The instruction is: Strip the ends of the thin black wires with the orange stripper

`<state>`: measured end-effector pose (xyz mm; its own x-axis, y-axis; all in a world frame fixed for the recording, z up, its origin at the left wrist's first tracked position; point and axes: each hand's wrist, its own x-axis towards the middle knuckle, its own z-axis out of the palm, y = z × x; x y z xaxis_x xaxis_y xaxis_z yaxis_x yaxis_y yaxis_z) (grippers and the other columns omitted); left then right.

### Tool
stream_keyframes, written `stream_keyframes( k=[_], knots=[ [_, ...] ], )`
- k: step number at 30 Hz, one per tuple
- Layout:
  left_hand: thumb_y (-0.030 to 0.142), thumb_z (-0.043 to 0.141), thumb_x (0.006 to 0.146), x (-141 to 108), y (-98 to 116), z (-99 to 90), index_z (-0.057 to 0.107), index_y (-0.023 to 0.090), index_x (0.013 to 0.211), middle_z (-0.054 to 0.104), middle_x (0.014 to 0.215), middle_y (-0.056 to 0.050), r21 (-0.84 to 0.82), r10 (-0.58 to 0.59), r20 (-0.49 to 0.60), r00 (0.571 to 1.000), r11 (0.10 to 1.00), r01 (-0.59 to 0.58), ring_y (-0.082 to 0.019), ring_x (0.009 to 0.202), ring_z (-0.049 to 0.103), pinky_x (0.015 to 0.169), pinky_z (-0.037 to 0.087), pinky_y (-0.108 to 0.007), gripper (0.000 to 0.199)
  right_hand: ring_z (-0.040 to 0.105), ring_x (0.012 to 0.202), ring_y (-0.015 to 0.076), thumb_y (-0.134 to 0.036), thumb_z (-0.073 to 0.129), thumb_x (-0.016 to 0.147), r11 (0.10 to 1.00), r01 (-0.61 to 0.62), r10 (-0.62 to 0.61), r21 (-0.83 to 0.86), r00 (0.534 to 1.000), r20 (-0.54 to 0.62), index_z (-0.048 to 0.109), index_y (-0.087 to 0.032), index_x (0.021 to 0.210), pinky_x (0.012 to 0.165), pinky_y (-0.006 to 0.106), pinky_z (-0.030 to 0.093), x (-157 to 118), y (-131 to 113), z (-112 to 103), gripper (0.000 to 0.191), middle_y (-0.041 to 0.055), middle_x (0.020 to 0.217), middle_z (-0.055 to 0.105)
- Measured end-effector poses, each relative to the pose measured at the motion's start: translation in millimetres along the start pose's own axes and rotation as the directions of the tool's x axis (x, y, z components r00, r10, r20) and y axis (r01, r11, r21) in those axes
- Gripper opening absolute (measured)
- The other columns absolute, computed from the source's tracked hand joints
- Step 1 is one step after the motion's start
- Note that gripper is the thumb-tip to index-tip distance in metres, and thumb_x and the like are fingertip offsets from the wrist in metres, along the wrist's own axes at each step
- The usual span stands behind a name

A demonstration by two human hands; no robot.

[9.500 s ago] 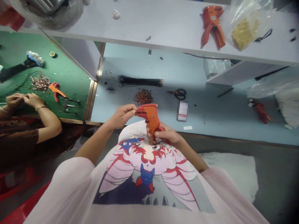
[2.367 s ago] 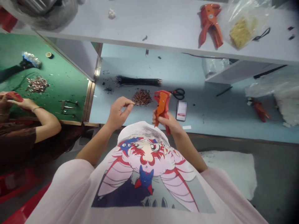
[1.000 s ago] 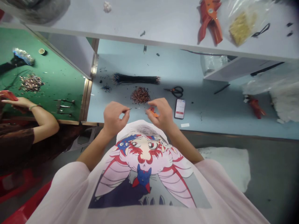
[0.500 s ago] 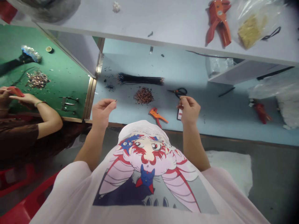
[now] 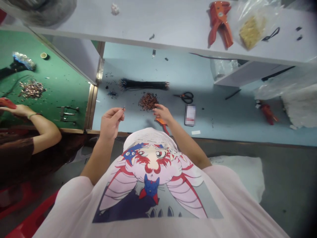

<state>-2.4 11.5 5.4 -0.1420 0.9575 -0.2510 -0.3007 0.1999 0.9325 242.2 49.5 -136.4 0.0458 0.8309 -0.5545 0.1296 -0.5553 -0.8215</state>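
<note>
My left hand [image 5: 112, 120] is closed in a pinch on a thin dark wire [image 5: 124, 107]; only a short tip shows above the thumb. To the right, my right hand [image 5: 162, 114] has its fingers apart and slightly bent at the near right edge of a pile of small copper-coloured pieces [image 5: 148, 101]. Below that hand, orange wire-stripping pliers [image 5: 160, 121] lie partly covered by it. Beyond the pile stretches a bundle of black wires [image 5: 146, 84] with bare ends.
Black-handled scissors [image 5: 186, 97] and a phone [image 5: 190, 115] lie to the right. A shelf [image 5: 173, 29] overhangs the bench, carrying red-orange pliers [image 5: 220, 24] and a bag of brass-coloured parts [image 5: 250, 31]. At the left, a co-worker's arm [image 5: 46, 127] rests by a green bench.
My right hand has moved left from beside the scissors to the copper-coloured pile, and its fingers have opened. The phone is now uncovered. My left hand keeps its pinch. The view has shifted slightly.
</note>
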Motion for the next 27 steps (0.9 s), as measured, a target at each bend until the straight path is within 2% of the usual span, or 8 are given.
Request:
stream_keyframes(
  k=[3,6,8,11,15,18,22,27],
  knots=[
    [0.031,0.076,0.065,1,-3,1.2,0.068,0.018,0.073,0.058,0.057,0.002,-0.038,-0.028,0.006,1.000,0.999,0.028,-0.006,0.054,0.050,0.055,0.042,-0.020,0.017,0.065,0.080,0.0152,-0.027,0.051,0.084,0.959,0.038,-0.058,-0.280,0.996,-0.066,0.055,-0.016,0.118,0.067,0.026,0.051,6,9,-11,0.036,0.0100,0.105,0.066],
    [0.035,0.076,0.065,2,-8,4.3,0.067,0.018,0.074,0.061,0.062,0.001,-0.045,-0.071,0.003,0.997,0.996,0.071,-0.005,0.051,0.048,0.052,0.040,-0.019,0.021,0.059,0.100,0.0218,-0.023,0.053,0.082,0.887,-0.004,-0.062,-0.462,0.990,-0.127,0.060,-0.012,0.108,0.088,0.034,0.045,-7,39,-24,0.029,0.0142,0.110,0.063],
    [0.036,0.076,0.064,3,-12,6.1,0.066,0.017,0.073,0.061,0.064,0.001,-0.042,-0.109,0.000,0.994,0.993,0.109,-0.004,0.050,0.048,0.050,0.039,-0.019,0.022,0.054,0.107,0.0258,-0.025,0.053,0.082,0.821,-0.033,-0.060,-0.570,0.988,-0.143,0.060,-0.011,0.107,0.095,0.039,0.038,-24,62,-31,0.030,0.0165,0.112,0.061],
    [0.035,0.076,0.063,7,-19,8.9,0.066,0.017,0.074,0.062,0.062,0.001,-0.059,-0.175,0.010,0.985,0.983,0.175,-0.004,0.049,0.049,0.048,0.038,-0.017,0.023,0.043,0.119,0.0303,-0.027,0.058,0.079,0.729,-0.055,-0.072,-0.683,0.985,-0.156,0.054,-0.012,0.119,0.101,0.043,0.030,-48,88,-36,0.043,0.0182,0.126,0.052],
    [0.030,0.077,0.062,11,-25,16.9,0.064,0.017,0.080,0.065,0.065,0.001,-0.101,-0.275,0.045,0.960,0.955,0.278,-0.005,0.053,0.054,0.050,0.040,-0.016,0.025,0.035,0.124,0.0316,-0.027,0.065,0.072,0.663,-0.062,-0.085,-0.746,0.984,-0.157,0.046,-0.016,0.129,0.102,0.043,0.026,-57,100,-35,0.061,0.0162,0.135,0.043],
    [0.028,0.075,0.064,9,-25,25.2,0.060,0.018,0.083,0.067,0.068,0.000,-0.106,-0.328,0.063,0.942,0.937,0.333,-0.005,0.054,0.056,0.052,0.041,-0.016,0.025,0.036,0.121,0.0313,-0.025,0.066,0.068,0.663,-0.073,-0.082,-0.745,0.982,-0.168,0.047,-0.015,0.127,0.101,0.042,0.027,-52,99,-34,0.062,0.0172,0.132,0.043],
    [0.029,0.074,0.066,2,-21,32.1,0.053,0.019,0.085,0.070,0.078,-0.002,-0.110,-0.326,0.082,0.942,0.936,0.333,-0.007,0.060,0.059,0.054,0.042,-0.018,0.030,0.043,0.114,0.0318,-0.022,0.065,0.065,0.717,-0.094,-0.053,-0.691,0.981,-0.188,0.053,-0.014,0.119,0.097,0.042,0.032,-45,92,-38,0.056,0.0175,0.123,0.050],
    [0.030,0.077,0.064,-3,-21,31.3,0.052,0.020,0.084,0.072,0.085,-0.003,-0.118,-0.308,0.150,0.939,0.938,0.327,-0.009,0.067,0.063,0.056,0.042,-0.019,0.034,0.058,0.091,0.0257,-0.031,0.057,0.070,0.856,-0.094,0.033,-0.508,0.991,-0.127,0.061,-0.014,0.101,0.081,0.036,0.044,-41,69,-45,0.035,0.0097,0.091,0.064]
  ],
)
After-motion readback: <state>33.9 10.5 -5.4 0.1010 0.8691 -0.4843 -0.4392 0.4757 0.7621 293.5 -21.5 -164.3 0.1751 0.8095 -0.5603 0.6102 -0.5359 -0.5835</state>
